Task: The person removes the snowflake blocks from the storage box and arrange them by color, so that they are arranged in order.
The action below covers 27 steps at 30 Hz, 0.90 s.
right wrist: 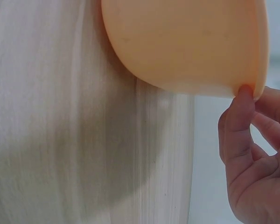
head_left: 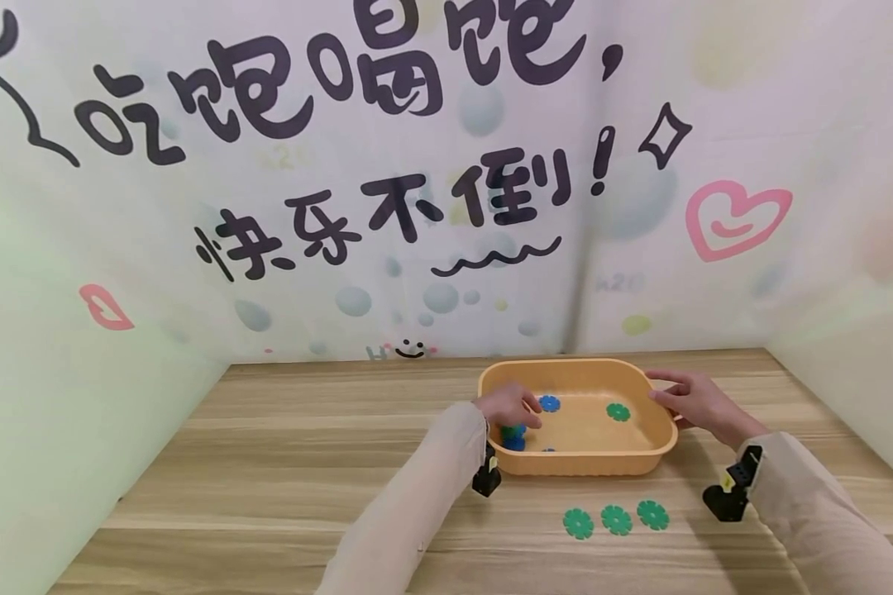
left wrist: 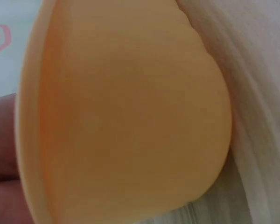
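Observation:
An orange plastic basin (head_left: 580, 464) stands on the table, seen from above in the head view. My left hand (head_left: 508, 405) reaches over its left rim, fingers bent loosely above a small heap of blue and green notched discs (head_left: 513, 443). Nothing shows held in these fingers. In the left wrist view, the basin wall (left wrist: 130, 112) hides most of that hand. My right hand (head_left: 703, 406) pinches the basin's right rim, thumb and fingers on either side of it in the right wrist view. Farther inside lie a blue disc (head_left: 549, 403) and a green disc (head_left: 618, 411).
Three green notched discs (head_left: 616, 520) lie in a row on the wooden table (head_left: 268, 463) before the basin. Behind the table rises a printed curtain (head_left: 387, 314) with black lettering. Side panels close off the left and right.

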Each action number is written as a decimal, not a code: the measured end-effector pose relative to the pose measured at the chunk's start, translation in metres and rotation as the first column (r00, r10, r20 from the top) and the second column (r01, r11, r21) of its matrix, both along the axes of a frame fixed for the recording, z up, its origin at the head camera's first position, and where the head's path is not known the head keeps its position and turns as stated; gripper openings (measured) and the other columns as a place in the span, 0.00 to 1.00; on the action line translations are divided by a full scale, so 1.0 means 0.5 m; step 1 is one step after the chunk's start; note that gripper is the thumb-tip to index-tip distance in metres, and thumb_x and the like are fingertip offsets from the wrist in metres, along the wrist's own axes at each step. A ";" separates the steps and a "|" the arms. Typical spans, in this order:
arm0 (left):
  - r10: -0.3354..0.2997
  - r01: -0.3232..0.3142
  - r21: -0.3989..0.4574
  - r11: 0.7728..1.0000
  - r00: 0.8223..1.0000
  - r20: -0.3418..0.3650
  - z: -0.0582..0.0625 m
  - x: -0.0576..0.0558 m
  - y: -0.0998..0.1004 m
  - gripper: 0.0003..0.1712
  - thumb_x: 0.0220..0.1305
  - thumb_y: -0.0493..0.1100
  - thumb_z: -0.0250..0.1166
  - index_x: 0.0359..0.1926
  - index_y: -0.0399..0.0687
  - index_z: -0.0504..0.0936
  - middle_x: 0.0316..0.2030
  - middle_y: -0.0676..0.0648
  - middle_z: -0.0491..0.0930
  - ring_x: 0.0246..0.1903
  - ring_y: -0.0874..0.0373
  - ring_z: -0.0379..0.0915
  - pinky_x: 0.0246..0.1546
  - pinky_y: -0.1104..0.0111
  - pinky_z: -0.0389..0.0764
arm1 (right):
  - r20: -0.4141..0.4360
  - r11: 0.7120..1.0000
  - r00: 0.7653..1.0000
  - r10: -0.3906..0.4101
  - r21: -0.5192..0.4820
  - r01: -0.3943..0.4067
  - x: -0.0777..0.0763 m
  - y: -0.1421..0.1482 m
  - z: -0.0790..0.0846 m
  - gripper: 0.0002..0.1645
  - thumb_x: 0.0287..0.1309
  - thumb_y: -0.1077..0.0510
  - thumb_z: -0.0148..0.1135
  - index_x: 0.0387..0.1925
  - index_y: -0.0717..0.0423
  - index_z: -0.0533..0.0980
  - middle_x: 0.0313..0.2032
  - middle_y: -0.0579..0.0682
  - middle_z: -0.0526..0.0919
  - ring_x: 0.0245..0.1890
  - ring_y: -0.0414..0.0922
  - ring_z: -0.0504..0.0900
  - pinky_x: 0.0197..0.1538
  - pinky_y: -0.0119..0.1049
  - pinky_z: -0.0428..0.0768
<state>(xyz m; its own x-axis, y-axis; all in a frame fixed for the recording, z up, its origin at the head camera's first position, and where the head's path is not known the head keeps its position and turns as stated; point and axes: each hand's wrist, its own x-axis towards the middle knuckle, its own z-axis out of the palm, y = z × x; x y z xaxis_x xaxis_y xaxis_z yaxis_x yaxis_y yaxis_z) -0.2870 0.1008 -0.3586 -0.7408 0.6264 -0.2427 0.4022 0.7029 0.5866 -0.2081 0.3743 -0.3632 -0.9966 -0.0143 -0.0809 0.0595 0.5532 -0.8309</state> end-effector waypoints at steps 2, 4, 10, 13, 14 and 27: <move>0.027 -0.027 0.017 1.000 1.000 0.015 -0.003 0.002 0.002 0.15 0.53 0.39 0.64 0.43 0.40 0.80 0.37 0.47 0.77 0.34 0.59 0.71 0.37 0.72 0.73 | 0.000 1.000 1.000 0.000 -0.002 0.000 0.000 0.000 0.001 0.32 0.62 0.58 0.50 0.61 0.72 0.53 0.35 0.60 0.77 0.28 0.44 0.77 0.30 0.39 0.78; 0.044 -0.045 0.032 0.998 0.999 0.024 -0.004 0.004 0.004 0.15 0.52 0.36 0.64 0.43 0.39 0.80 0.36 0.47 0.77 0.33 0.59 0.71 0.36 0.72 0.73 | -0.002 1.000 1.000 0.001 -0.006 -0.001 0.000 -0.001 0.002 0.32 0.62 0.59 0.50 0.61 0.72 0.53 0.35 0.60 0.77 0.28 0.44 0.77 0.29 0.39 0.78; 0.071 -0.075 0.068 0.995 0.995 0.063 -0.005 0.003 0.006 0.15 0.49 0.31 0.65 0.42 0.38 0.80 0.32 0.47 0.76 0.30 0.60 0.69 0.31 0.73 0.74 | -0.002 1.000 1.000 0.000 -0.012 0.000 0.000 -0.001 0.005 0.32 0.62 0.59 0.50 0.61 0.73 0.52 0.35 0.60 0.78 0.27 0.44 0.77 0.29 0.39 0.78; 0.070 -0.080 0.101 0.992 0.993 0.096 -0.006 0.002 0.006 0.15 0.48 0.30 0.65 0.41 0.37 0.80 0.30 0.48 0.76 0.28 0.60 0.68 0.28 0.74 0.74 | 0.001 1.000 1.000 -0.001 -0.007 0.001 0.000 -0.001 0.006 0.32 0.61 0.59 0.50 0.61 0.73 0.52 0.35 0.60 0.77 0.28 0.44 0.77 0.29 0.39 0.78; 0.069 -0.082 0.113 0.990 0.991 0.112 -0.007 0.002 0.006 0.15 0.48 0.29 0.64 0.41 0.36 0.80 0.29 0.48 0.76 0.27 0.60 0.68 0.27 0.74 0.73 | 0.001 1.000 1.000 -0.002 -0.004 0.002 0.000 -0.002 0.006 0.32 0.61 0.59 0.50 0.61 0.73 0.52 0.35 0.61 0.77 0.28 0.44 0.77 0.29 0.39 0.78; -0.009 0.000 0.048 0.999 0.980 0.200 -0.004 0.003 0.000 0.12 0.50 0.28 0.63 0.39 0.37 0.80 0.25 0.50 0.74 0.22 0.63 0.68 0.29 0.70 0.76 | 0.007 1.000 1.000 -0.006 -0.009 0.006 0.000 -0.004 0.003 0.32 0.61 0.59 0.50 0.61 0.73 0.53 0.35 0.60 0.77 0.27 0.44 0.77 0.29 0.39 0.78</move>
